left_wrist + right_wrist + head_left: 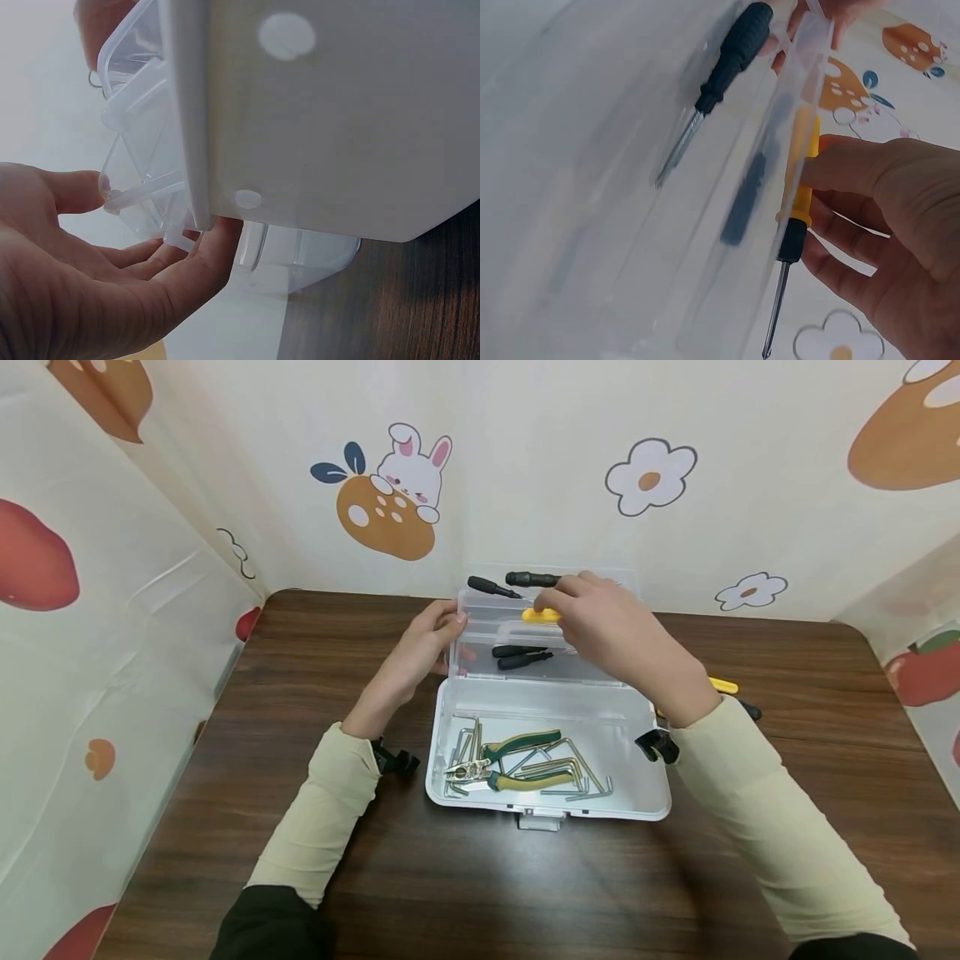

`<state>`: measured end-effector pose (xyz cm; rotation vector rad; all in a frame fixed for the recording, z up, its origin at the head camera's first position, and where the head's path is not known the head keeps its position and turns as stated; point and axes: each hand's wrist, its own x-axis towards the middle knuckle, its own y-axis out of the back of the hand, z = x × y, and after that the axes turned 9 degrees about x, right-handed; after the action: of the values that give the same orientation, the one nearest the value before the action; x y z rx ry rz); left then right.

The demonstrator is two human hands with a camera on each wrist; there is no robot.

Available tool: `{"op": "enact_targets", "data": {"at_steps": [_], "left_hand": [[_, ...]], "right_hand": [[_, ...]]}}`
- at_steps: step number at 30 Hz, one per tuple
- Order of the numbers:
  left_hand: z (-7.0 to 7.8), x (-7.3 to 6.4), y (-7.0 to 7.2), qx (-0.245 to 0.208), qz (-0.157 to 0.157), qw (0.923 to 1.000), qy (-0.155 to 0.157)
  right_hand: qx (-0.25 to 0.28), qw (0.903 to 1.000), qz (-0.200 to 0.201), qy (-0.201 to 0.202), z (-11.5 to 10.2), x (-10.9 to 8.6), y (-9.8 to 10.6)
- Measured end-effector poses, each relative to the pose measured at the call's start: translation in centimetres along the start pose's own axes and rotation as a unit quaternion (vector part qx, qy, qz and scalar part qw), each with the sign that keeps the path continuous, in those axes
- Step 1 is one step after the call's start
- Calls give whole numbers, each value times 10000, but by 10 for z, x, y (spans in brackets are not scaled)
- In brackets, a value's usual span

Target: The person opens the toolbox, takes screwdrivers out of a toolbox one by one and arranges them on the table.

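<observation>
A yellow-handled screwdriver (540, 616) is pinched by my right hand (611, 627) above the raised clear plastic lid (480, 628). Its handle (802, 150) lies between thumb and fingers in the right wrist view, the metal shaft pointing down. My left hand (420, 647) grips the lid's left edge, thumb on one side and fingers on the other. Black screwdrivers (525, 661) lie in the lid's compartments, and another black screwdriver (531, 579) is at its top. The white box base (615, 706) holds pliers (528, 740) and several hex keys (581, 760).
The box stands on a dark wooden table (360, 860). Partly hidden by my right forearm, a yellow handle (723, 686) and a black handle (751, 710) lie to the right. A patterned white sheet (525, 468) hangs behind the table. A latch (540, 821) juts from the box's front.
</observation>
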<state>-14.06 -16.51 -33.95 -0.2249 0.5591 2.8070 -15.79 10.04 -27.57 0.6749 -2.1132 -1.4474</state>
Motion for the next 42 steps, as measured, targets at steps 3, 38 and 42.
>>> {"op": "enact_targets", "data": {"at_steps": [3, 38, 42], "left_hand": [[1, -1, 0, -30, -12, 10000, -4], [0, 0, 0, 2, -17, 10000, -10], [0, 0, 0, 2, -27, 10000, -22]], "right_hand": [[69, 9999, 117, -59, 5, -8, 4], [324, 9867, 1259, -974, 62, -103, 13], [400, 9848, 1249, -1139, 67, -109, 10]]}}
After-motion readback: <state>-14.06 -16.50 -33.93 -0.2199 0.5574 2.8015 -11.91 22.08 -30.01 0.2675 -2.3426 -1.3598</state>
